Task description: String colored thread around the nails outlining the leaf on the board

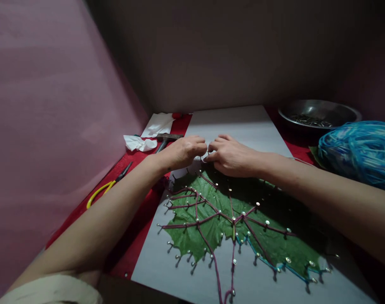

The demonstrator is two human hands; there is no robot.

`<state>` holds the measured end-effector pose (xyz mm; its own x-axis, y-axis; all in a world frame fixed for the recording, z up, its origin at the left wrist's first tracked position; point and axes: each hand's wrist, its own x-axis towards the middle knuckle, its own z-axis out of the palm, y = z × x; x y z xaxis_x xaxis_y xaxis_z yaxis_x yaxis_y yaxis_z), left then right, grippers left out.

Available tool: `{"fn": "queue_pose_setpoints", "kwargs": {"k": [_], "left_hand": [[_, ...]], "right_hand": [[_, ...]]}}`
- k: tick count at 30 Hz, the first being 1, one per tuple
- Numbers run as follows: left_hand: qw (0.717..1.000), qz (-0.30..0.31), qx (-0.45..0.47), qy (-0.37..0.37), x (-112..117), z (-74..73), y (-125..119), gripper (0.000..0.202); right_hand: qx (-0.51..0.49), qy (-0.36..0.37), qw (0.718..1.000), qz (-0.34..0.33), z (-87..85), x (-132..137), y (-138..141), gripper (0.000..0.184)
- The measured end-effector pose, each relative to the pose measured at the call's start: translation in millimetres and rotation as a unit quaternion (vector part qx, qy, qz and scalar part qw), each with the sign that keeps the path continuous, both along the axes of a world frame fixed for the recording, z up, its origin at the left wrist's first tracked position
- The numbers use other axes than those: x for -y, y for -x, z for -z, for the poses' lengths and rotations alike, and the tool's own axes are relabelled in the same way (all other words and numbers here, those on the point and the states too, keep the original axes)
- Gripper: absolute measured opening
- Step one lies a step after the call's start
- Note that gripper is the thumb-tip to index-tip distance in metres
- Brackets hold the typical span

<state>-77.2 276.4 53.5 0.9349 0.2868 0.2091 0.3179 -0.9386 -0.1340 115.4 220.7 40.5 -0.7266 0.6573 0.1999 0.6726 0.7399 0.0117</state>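
near edge: blue cord (268, 262) round only a few rim nails | middle: leaf (192, 240) pinned on board (236, 120), veins mostly strung in purple yarn (208, 218) | far tip: left hand (182, 152) and right hand (232, 157) pinched shut, fingertips meeting, on what, can't tell | left to do, probably: most of the outline | writing: none readable

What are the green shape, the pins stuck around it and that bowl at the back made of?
The green shape looks like a real leaf: matte, veined, lobed edges. The pins seem to be metal nails, with shiny round heads. The bowl appears to be dull grey metal, probably steel, with a glinting rim. The cord wound between the pins looks like soft maroon yarn.
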Motion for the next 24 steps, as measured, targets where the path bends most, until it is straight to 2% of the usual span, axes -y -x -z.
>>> {"fn": "queue_pose_setpoints", "kwargs": {"k": [3, 7, 10, 15, 21, 24], "left_hand": [[1.000, -0.020, 0.006, 0.008, 4, -0.2, 9, 0.025], [1.000, -0.015, -0.005, 0.007, 11, -4.1, 10, 0.026], [1.000, -0.005, -0.011, 0.023, 12, -4.2, 6, 0.025], [0.998, -0.006, -0.013, 0.060, 11, 2.7, 7, 0.020], [0.998, -0.035, 0.005, 0.043, 10, 1.0, 2, 0.024], [0.998, -0.040, 0.006, 0.047, 4, -1.5, -6, 0.024]], "right_hand": [[-0.009, -0.002, 1.000, 0.016, 1.5, 1, 0, 0.036], [0.052, -0.041, 0.997, 0.040, 3.4, 3, 9, 0.033], [0.057, -0.020, 0.996, 0.059, 2.6, 3, 14, 0.032], [0.053, -0.015, 0.997, 0.049, -1.9, 4, 15, 0.031], [0.052, -0.021, 0.997, 0.049, -5.6, 6, 17, 0.031], [0.068, -0.002, 0.996, 0.061, -8.1, 6, 17, 0.033]]}}
